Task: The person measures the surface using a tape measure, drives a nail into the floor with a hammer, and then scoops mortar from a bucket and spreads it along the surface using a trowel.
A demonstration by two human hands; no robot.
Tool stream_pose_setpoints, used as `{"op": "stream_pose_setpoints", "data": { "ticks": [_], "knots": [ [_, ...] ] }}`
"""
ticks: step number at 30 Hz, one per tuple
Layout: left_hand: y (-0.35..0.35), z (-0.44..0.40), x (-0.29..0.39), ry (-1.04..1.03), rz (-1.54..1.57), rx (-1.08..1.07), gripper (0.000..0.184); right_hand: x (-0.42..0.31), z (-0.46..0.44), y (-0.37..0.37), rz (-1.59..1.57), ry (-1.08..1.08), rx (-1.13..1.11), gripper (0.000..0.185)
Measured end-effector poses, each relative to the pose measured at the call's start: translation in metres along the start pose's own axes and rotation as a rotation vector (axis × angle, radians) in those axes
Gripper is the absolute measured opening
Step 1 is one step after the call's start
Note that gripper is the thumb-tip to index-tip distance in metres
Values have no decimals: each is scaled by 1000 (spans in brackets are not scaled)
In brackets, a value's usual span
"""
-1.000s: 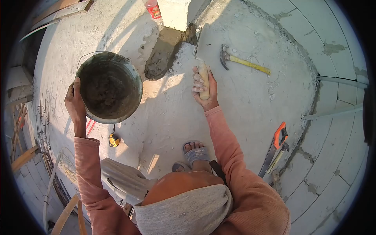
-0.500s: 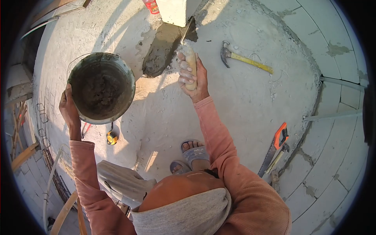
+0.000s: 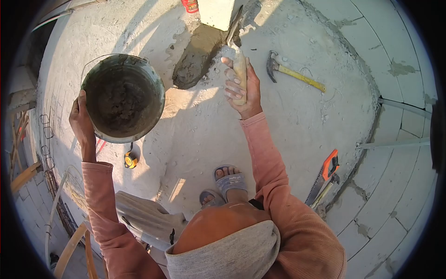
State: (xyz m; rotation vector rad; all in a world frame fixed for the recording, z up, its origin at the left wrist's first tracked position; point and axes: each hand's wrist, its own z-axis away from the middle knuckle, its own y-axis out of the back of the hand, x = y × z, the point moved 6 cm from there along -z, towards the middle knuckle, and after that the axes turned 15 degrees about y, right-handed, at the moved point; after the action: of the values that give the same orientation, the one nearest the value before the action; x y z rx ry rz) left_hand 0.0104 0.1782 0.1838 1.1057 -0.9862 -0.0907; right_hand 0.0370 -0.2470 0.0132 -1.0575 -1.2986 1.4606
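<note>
My left hand (image 3: 82,123) grips the rim of a dark bucket (image 3: 152,80) at its left side. Grey wet mortar (image 3: 124,100) lies inside it, and the thin wire handle rests up along the far edge. My right hand (image 3: 251,92) is closed around the pale handle of a trowel (image 3: 240,69), one finger lifted a little off it. The trowel's narrow blade points away from me, beside a strip of wet mortar (image 3: 191,63) on the floor. At the far end of that strip stands a white block (image 3: 217,13).
A hammer (image 3: 299,78) with a yellow handle lies right of the trowel. An orange-handled saw (image 3: 324,176) leans near the block wall (image 3: 381,186). Below the bucket sits a yellow tape measure (image 3: 130,161). A red container (image 3: 190,5) stands beside the white block.
My right hand has shifted slightly right with the trowel, its fingers a little looser on the handle. The bucket sits slightly higher and further right in view. The view itself has shifted slightly.
</note>
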Motion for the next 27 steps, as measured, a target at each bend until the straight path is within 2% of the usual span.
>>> {"op": "stream_pose_setpoints", "data": {
  "ticks": [5,8,11,14,20,27],
  "knots": [
    [-6,-5,6,9,-24,-12,61,-9,8,39,132,51,185,66],
    [-10,-5,14,-15,-24,-24,62,21,-1,39,158,6,197,65],
    [-15,-1,17,-14,-60,-21,62,32,4,-2,-39,2,60,65],
    [-16,-3,25,-32,-66,-11,62,17,18,-15,4,-3,-85,64],
    [-14,1,19,-26,-22,-3,63,2,20,45,137,97,206,65],
    [-7,3,8,-18,-26,-9,64,39,21,52,193,-26,193,69]
  ]
}}
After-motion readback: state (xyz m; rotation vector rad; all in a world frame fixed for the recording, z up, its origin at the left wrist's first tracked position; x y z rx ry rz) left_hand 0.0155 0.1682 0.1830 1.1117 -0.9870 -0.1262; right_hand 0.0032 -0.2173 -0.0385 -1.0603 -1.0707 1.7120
